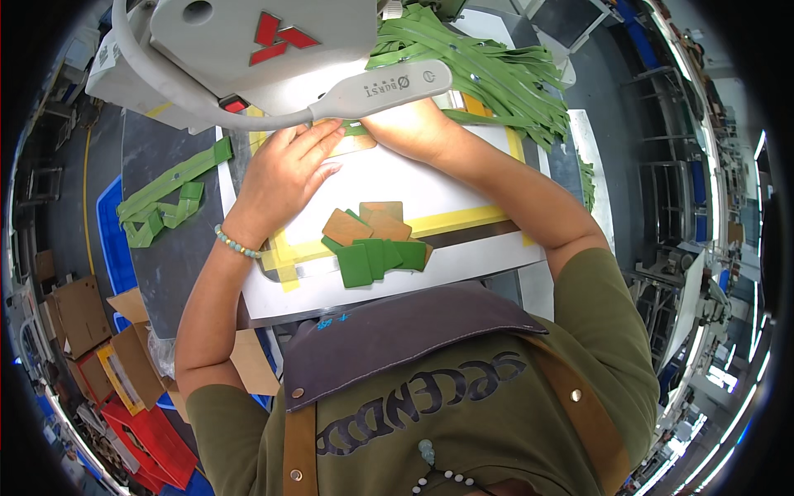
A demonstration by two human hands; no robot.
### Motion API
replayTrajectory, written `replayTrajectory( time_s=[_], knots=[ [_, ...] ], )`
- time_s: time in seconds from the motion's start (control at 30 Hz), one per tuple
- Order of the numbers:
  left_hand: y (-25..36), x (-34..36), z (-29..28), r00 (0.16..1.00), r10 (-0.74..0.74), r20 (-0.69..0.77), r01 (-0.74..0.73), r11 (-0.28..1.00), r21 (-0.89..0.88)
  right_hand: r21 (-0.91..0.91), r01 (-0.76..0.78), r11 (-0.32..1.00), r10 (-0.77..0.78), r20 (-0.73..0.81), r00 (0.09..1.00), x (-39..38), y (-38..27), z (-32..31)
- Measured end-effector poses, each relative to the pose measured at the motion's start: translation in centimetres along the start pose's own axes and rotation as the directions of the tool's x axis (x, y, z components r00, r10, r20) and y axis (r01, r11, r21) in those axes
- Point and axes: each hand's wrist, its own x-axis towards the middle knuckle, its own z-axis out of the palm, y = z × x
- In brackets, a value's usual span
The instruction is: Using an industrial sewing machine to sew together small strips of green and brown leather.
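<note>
At the sewing machine (240, 50), my left hand (285, 169) lies with its fingers stretched out and thumb apart. Its fingertips rest at a green strap (356, 130) and beside a tan patch (356, 144) under the machine head. My right hand (409, 128) is on the other side of this spot, in bright light. The grey gooseneck lamp (385, 89) hides its fingers, so I cannot tell what they hold. From near it, the strap runs right toward a large pile of green straps (496, 74). Closer to me lie several overlapping tan (382, 219) and green patches (356, 264).
Yellow tape (463, 219) edges the white work surface (413, 183). More green straps (169, 194) hang folded over the table's left side. Below left stand a blue bin (114, 240), cardboard boxes (78, 314) and a red crate (153, 446).
</note>
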Motion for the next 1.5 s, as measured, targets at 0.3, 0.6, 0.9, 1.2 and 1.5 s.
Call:
replayTrajectory(
  time_s=[0.3,0.6,0.9,1.2,1.5],
  knots=[
    [0.8,0.0,0.0,1.000,-0.023,0.013,0.021,0.992,0.127,-0.127,-0.210,0.970,0.242,0.351,0.905,-0.4,-2.3,-12.2],
    [0.5,-0.5,0.1,0.992,-0.047,-0.114,0.050,0.998,0.028,0.049,-0.382,0.923,0.339,0.366,0.867,-1.2,-2.1,-10.0],
    [0.6,-0.2,-0.2,0.998,-0.013,-0.067,0.014,1.000,0.013,-0.062,-0.119,0.991,0.130,0.224,0.966,-0.1,0.5,-2.7],
    [-0.2,-0.3,0.2,0.994,-0.108,-0.001,0.107,0.985,-0.136,-0.085,-0.377,0.922,0.370,0.478,0.797,0.2,-2.5,-10.8],
    [-0.3,-0.1,0.4,0.997,-0.074,-0.020,0.071,0.991,-0.109,-0.349,-0.398,0.848,0.496,0.263,0.827,-2.7,1.2,-17.9]
  ],
)
